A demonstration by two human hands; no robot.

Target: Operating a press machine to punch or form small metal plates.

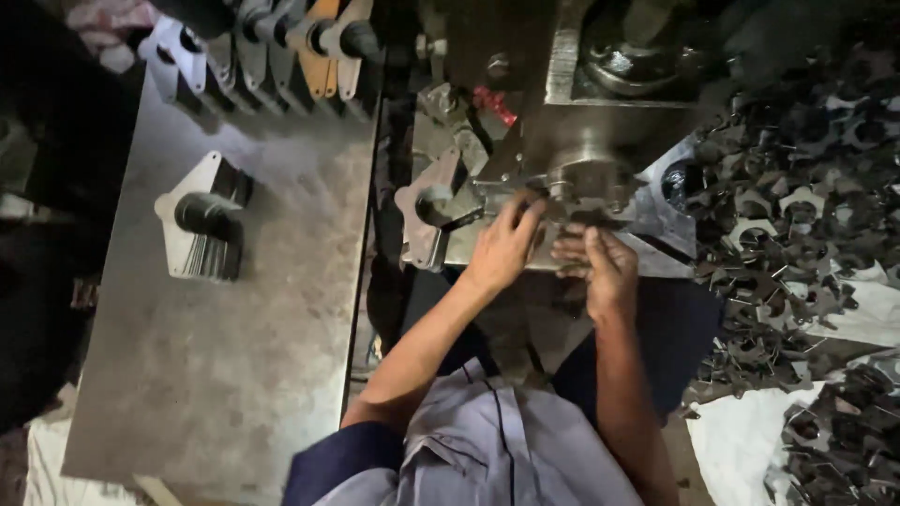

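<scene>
Clearance: bare bench top (216, 375) to left. Obstructions: press head (586, 178) above, scrap pile (797, 234) on right, plate stack (202, 225) on bench.

The left hand (506, 245) and right hand (600, 267) are covering whatever sits under the round die (583, 183). Shadow is swallowing the press (619, 56) top, and the scrap pile (797, 234) is running off-frame.

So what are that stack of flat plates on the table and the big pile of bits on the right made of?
The stack of flat plates looks like sheet metal: thin grey layered edges, dull pale face. The pile of cut pieces also seems metal, dark with shiny glints, maybe oily. The table looks like worn, scuffed steel plate.
</scene>
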